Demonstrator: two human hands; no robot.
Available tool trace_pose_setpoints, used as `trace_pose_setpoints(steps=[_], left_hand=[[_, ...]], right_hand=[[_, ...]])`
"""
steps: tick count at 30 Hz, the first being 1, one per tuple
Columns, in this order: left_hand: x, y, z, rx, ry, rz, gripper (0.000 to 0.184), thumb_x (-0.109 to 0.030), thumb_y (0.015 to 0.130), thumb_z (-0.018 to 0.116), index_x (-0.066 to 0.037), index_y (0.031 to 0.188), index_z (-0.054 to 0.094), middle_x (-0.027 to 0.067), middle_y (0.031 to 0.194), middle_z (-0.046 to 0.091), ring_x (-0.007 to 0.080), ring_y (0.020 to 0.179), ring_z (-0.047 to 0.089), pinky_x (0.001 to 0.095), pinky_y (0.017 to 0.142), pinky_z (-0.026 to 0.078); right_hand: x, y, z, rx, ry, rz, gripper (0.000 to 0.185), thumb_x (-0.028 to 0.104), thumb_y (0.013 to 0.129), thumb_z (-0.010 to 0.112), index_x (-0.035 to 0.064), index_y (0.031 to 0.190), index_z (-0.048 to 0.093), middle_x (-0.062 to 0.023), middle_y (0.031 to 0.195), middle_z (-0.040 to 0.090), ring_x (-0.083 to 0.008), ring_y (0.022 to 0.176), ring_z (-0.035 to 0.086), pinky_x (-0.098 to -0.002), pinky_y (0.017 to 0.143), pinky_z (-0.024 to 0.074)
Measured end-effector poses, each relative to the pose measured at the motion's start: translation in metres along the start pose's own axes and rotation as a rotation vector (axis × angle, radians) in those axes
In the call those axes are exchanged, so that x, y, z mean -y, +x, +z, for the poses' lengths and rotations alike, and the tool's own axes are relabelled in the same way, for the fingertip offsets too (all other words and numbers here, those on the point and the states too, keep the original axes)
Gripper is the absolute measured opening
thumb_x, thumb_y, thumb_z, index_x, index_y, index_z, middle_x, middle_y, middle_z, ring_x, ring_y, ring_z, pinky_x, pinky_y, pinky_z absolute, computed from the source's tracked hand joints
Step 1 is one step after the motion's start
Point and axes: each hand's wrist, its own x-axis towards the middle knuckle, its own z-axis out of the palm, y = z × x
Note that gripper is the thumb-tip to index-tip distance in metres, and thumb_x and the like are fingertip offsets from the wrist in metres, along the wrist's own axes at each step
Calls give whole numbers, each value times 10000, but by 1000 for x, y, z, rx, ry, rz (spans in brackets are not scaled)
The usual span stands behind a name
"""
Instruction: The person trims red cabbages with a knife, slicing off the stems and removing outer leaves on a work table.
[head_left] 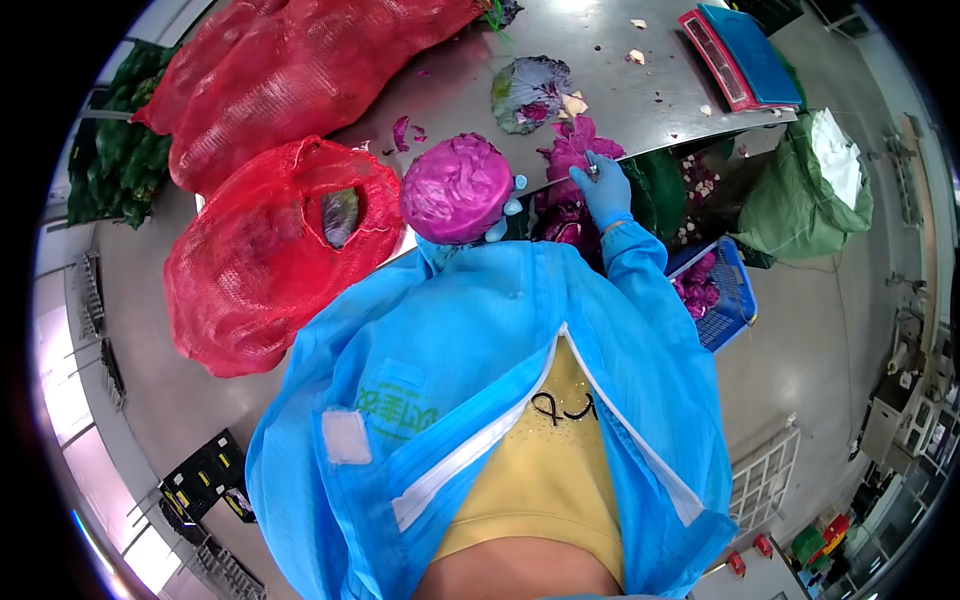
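A peeled, shiny purple cabbage (456, 189) rests in my left hand (508, 207); blue-gloved fingertips show along its right side, and the rest of that hand is hidden behind it. My right hand (603, 190), also in a blue glove, is at the table's near edge with its fingers closed around a small metal tool (593, 173), mostly hidden in the grip. Loose purple leaves (573, 148) lie just beside and above the right hand. Farther back on the metal table (450, 95), a greyish-purple outer leaf (530, 93) lies near pale scraps.
Large red mesh sacks (290, 80) cover the table's left part, with an open one (235, 270) nearer me. At right are a red-and-blue object (745, 60), a green sack (815, 195) and a blue basket (735, 300) holding purple cabbages.
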Motion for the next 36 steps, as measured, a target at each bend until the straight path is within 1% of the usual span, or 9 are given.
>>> trace_pose_setpoints(steps=[3, 11, 13, 17, 19, 23, 27, 29, 36], left_hand=[[-7, 5, 4, 145, -75, -198, 649, -503, 913, 415, -100, 1408, 300, 255, 1316, 440, 463, 1123, 495, 521, 794, 525], [0, 9, 4, 234, -83, -84, 648, -521, 909, 409, -114, 1406, 318, 252, 1285, 474, 466, 1143, 477, 501, 777, 522], [5, -1, 6, 133, -44, 31, 670, -559, 895, 391, -119, 1396, 333, 231, 1289, 479, 442, 1168, 469, 525, 779, 506], [9, 0, 29, -467, 946, 572, 635, -364, 849, 596, -119, 1375, 339, 146, 1377, 410, 314, 1248, 429, 477, 1021, 390], [6, -2, 40, -502, 122, 516, 613, -275, 837, 637, -105, 1356, 359, 141, 1347, 448, 280, 1242, 441, 426, 1043, 375], [9, 15, 38, -835, 1135, 740, 701, -435, 811, 637, -33, 1320, 372, 129, 1254, 509, 269, 1102, 547, 396, 947, 454], [18, 10, 51, -1006, 1191, 579, 609, -383, 865, 575, -83, 1356, 375, 101, 1294, 466, 237, 1112, 516, 409, 917, 455], [19, 5, 59, -960, 1221, 574, 625, -418, 877, 535, -92, 1381, 360, 110, 1300, 453, 227, 1095, 520, 385, 846, 491], [3, 2, 84, -676, 1397, 523, 589, -460, 908, 481, -75, 1350, 421, 149, 1246, 541, 225, 914, 619, 286, 744, 494]], right_hand=[[43, 19, -33, 289, 875, 601, 464, 314, 822, 691, 57, 1193, 585, -80, 919, 646, -107, 690, 606, -242, 614, 489], [100, 33, -66, 335, 1104, 446, 500, 393, 879, 607, 105, 1280, 524, -53, 970, 647, -75, 717, 593, -202, 621, 472], [106, 32, -70, 321, 1119, 431, 488, 391, 893, 587, 97, 1277, 525, -56, 972, 648, -62, 709, 582, -191, 606, 459], [106, 30, -73, 358, 1217, 491, 463, 345, 895, 594, 84, 1271, 525, -81, 1082, 628, -51, 615, 549, -187, 536, 437], [105, 31, -68, 366, 1312, 536, 448, 305, 890, 610, 84, 1270, 524, -94, 1149, 605, -57, 581, 537, -197, 515, 437], [95, 24, -53, 377, 1473, 616, 496, 304, 879, 625, 95, 1308, 487, -107, 1247, 540, -56, 555, 516, -200, 501, 430], [77, 7, -32, 437, 1464, 527, 625, 296, 819, 697, 124, 1358, 431, -34, 1068, 575, -77, 561, 508, -219, 501, 440], [63, -3, -18, 412, 1700, 815, 569, 312, 810, 704, 133, 1300, 477, -9, 912, 565, -91, 550, 492, -227, 490, 432], [64, -15, -18, 392, 2136, 1003, 491, 582, 849, 519, 146, 1075, 541, 2, 658, 492, -112, 487, 419, -264, 422, 351]])
